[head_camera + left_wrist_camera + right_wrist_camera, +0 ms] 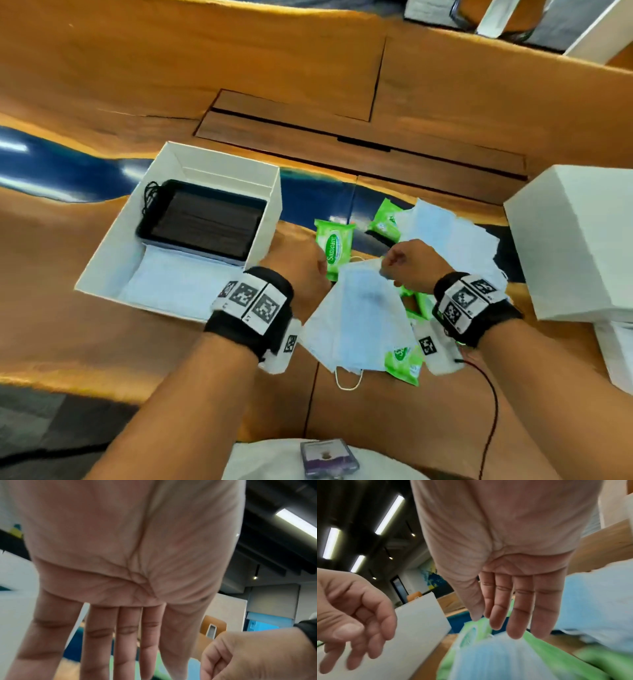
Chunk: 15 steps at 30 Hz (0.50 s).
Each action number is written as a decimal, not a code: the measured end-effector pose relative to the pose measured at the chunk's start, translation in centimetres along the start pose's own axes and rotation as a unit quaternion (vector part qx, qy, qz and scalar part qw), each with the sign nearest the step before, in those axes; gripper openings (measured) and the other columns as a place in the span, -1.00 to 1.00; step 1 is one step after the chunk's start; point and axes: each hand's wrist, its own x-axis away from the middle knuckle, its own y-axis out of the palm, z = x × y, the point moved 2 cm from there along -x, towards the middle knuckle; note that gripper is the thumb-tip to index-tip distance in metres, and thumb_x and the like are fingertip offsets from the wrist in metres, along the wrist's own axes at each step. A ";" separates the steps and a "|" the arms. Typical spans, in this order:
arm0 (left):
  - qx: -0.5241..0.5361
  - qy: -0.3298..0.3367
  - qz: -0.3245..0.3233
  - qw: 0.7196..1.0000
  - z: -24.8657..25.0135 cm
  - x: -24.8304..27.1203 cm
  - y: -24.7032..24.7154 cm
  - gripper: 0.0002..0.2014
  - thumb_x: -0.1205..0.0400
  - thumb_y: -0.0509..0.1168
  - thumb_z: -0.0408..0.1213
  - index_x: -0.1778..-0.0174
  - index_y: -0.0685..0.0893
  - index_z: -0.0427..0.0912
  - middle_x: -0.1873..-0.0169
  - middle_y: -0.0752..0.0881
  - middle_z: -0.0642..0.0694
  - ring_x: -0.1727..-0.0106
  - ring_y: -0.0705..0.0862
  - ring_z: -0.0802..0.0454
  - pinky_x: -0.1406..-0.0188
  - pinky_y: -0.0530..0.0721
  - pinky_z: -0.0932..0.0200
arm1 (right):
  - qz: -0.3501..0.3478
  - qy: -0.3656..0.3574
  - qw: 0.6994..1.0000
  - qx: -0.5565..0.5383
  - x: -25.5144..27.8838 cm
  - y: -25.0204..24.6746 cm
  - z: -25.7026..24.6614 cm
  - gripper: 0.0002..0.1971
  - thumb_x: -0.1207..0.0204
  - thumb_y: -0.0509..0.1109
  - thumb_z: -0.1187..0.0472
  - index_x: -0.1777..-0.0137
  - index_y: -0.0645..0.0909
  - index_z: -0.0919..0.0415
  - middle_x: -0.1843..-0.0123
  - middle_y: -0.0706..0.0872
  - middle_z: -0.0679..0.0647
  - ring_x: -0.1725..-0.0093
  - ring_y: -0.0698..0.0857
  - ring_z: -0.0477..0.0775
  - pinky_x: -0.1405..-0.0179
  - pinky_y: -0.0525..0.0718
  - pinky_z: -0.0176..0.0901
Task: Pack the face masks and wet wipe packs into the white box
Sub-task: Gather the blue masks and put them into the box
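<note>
The open white box (270,205) stands at the left and holds a stack of black masks (205,222) on light blue masks (178,281). To its right a pile of light blue masks (359,318) lies on the table among green wet wipe packs (334,243). My left hand (318,270) hovers at the pile's left edge with straight fingers (120,655) and holds nothing. My right hand (394,265) hangs over the pile's top; its fingers (520,615) point down at the masks (496,660) and a wipe pack (474,630), gripping nothing.
A white box lid (575,240) stands at the right table edge, more blue masks (452,233) in front of it. Further wipe packs (387,219) (404,363) lie around the pile. A red cable (493,394) runs from my right wrist. A badge (329,459) hangs below.
</note>
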 end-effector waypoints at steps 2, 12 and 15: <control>0.001 -0.030 -0.047 0.998 0.2 -1.9 3.6 -0.68 -0.58 0.40 -0.06 -0.16 0.75 -0.17 -0.20 0.71 -0.12 -0.24 0.64 -0.14 -0.28 0.59 0.05 | -0.011 0.046 0.999 0.020 0.1 1.1 2.9 -0.89 -0.40 0.54 0.22 0.28 0.66 0.11 0.17 0.72 0.08 0.12 0.70 0.12 0.17 0.59 -0.19; 0.232 -0.163 -0.009 0.959 -0.1 -5.3 12.5 -0.29 -0.49 0.55 -0.08 -0.48 0.43 -0.26 -0.44 0.57 -0.19 -0.42 0.56 -0.17 -0.39 0.54 -0.01 | 0.015 0.105 0.992 -0.065 1.2 5.3 6.5 -0.40 -0.50 0.51 0.17 -0.50 0.41 0.19 -0.38 0.59 0.10 -0.37 0.58 0.15 -0.06 0.38 -0.30; 0.253 -0.177 0.024 0.951 0.0 -5.2 12.0 -0.47 -0.53 0.52 -0.20 -0.35 0.55 -0.31 -0.30 0.66 -0.18 -0.30 0.63 -0.13 -0.12 0.53 0.19 | 0.038 0.087 0.994 -0.054 0.6 5.0 6.2 -0.79 -0.49 0.50 0.18 -0.07 0.61 0.18 0.05 0.65 0.06 -0.07 0.65 0.15 0.13 0.44 -0.23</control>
